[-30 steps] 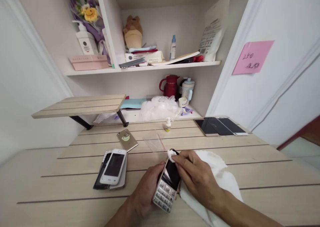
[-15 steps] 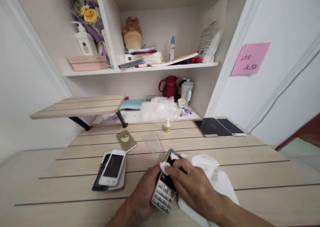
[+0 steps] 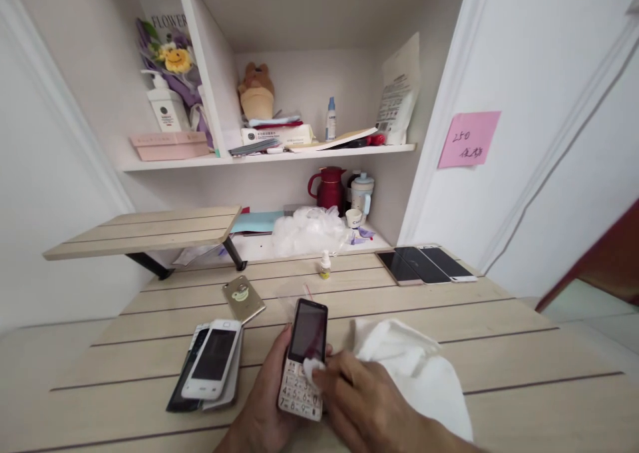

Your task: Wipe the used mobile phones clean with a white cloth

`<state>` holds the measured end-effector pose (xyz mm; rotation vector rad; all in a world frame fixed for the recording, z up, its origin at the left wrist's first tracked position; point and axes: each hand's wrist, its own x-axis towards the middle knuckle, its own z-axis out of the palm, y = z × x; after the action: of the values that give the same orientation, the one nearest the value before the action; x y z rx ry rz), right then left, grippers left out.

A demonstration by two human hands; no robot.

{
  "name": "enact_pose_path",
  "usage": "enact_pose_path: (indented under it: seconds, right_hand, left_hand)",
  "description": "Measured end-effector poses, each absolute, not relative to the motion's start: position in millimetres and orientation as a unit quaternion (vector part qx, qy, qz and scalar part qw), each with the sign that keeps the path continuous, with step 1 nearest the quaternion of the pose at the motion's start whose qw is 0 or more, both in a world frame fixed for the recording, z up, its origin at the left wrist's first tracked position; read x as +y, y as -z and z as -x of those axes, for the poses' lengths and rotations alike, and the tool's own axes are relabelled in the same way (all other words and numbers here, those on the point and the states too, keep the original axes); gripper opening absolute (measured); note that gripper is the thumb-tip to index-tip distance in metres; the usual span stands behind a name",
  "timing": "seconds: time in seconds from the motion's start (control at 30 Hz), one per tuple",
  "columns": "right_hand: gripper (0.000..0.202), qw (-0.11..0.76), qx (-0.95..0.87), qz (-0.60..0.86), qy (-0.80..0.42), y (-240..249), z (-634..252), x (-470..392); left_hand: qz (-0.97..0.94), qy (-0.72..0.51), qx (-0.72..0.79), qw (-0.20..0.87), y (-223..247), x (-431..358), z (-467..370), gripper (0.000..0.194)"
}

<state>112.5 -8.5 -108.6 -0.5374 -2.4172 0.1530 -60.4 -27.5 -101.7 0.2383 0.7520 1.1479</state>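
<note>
At the frame's lower centre, our left hand (image 3: 269, 396) clasps 1 keypad phone (image 3: 304, 346); right of it, our right hand (image 3: 367, 400) pinches a white wad (image 3: 310, 368) over the keys (image 3: 295, 394).

Bare left hand (image 3: 269, 393) low at centre, fingers curled in a grip, thumb extended forward; its wrist comes in from the bottom edge. Bare right hand (image 3: 372, 396) just beside it, back of the hand upward, fingers bent and tips drawn together, pointing leftward. Right forearm (image 3: 442, 438) slants in from lower right, sleeveless where visible.
</note>
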Motion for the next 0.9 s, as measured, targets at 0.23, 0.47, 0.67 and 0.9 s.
enact_pose_path:
  seconds: [0.23, 0.47, 0.67, 0.9]
  right_hand:
    - [0.038, 0.379, -0.886, 0.254, -0.085, 110.8, -115.4, -3.2]
    - [0.039, 0.356, -0.917, 0.152, -0.092, 104.7, -113.8, -15.4]
    - [0.034, 0.428, -0.86, 0.25, -0.118, 118.5, -125.9, 22.2]
    - [0.032, 0.457, -0.836, 0.272, -0.135, 119.5, -123.5, 23.3]
  left_hand:
    - [-0.106, -0.564, 0.314, 0.756, 103.8, -25.5, 60.9, 0.028]
    - [-0.096, -0.521, 0.346, 0.774, 101.6, -24.8, 62.7, 0.049]
    - [-0.157, -0.508, 0.365, 0.765, 107.6, -30.4, 57.9, 0.039]
    - [-0.16, -0.484, 0.345, 0.788, 112.9, -27.1, 60.0, 0.05]
